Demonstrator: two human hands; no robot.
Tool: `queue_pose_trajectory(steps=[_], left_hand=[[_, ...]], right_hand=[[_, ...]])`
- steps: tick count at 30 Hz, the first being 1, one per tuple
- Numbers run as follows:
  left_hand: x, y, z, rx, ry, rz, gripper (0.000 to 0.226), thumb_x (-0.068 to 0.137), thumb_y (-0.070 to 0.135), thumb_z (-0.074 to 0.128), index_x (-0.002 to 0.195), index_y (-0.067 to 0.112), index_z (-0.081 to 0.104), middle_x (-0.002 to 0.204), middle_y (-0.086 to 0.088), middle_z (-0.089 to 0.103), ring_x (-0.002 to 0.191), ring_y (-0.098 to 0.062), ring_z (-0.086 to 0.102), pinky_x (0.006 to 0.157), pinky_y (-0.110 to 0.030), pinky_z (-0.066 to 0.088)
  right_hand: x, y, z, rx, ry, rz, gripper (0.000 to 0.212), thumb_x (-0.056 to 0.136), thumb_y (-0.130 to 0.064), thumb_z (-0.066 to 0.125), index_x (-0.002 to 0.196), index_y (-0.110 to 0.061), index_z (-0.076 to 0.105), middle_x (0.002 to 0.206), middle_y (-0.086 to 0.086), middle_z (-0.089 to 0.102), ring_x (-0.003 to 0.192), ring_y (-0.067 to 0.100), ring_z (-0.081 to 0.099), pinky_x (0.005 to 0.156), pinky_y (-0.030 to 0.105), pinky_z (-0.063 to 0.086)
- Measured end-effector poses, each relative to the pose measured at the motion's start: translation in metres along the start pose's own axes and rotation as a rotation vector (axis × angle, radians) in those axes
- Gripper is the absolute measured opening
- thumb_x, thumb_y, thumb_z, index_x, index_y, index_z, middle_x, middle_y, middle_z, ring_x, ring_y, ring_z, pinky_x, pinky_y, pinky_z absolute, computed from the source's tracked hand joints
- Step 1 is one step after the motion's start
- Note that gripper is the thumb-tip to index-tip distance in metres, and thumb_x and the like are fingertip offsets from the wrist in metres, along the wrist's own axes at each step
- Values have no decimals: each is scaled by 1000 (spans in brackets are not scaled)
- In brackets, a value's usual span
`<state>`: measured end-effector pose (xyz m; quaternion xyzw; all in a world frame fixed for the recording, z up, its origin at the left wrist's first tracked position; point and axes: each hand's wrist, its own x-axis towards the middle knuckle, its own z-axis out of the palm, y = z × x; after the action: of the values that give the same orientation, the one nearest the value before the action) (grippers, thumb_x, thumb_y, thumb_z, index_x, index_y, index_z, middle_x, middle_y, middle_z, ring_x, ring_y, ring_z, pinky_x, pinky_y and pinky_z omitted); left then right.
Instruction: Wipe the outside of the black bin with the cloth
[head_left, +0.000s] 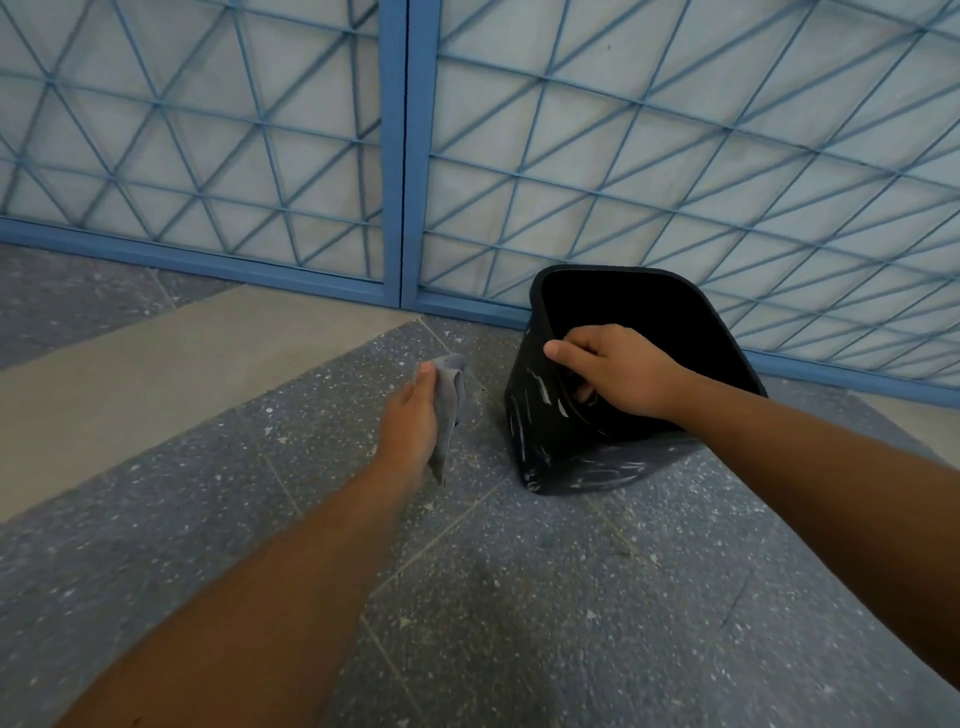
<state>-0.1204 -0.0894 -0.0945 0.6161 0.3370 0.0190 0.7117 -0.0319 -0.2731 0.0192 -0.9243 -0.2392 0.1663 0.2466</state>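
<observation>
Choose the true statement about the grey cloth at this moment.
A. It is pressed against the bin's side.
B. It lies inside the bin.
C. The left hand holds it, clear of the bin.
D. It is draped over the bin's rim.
C: the left hand grips the cloth, with bare floor showing between it and the black bin.

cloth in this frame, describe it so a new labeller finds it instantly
Start at the blue lattice gate across the back, then drop to the black bin on the speckled floor in front of it. Just left of the bin, apart from it, the left hand grips the cloth. It is the only soft, crumpled grey thing, hanging from the fingers.
</observation>
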Motion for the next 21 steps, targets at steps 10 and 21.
queue_pose_trajectory(steps=[10,21], left_hand=[[-48,-2,54,-258,-197,110,46,116,36,34,118,15,74,114,-7,78,111,-20,74,82,-12,56],[-6,25,95,-367,-432,141,71,105,68,31,166,31,34,174,-1,33,159,-16,34,132,-38,30]], right_hand=[[-59,4,25,-338,53,-123,39,84,-47,23,97,-27,54,81,-3,61,74,23,61,66,37,48],[-45,9,39,-591,149,-258,39,93,-45,42,62,-22,37,49,-8,30,46,24,52,46,31,34]])
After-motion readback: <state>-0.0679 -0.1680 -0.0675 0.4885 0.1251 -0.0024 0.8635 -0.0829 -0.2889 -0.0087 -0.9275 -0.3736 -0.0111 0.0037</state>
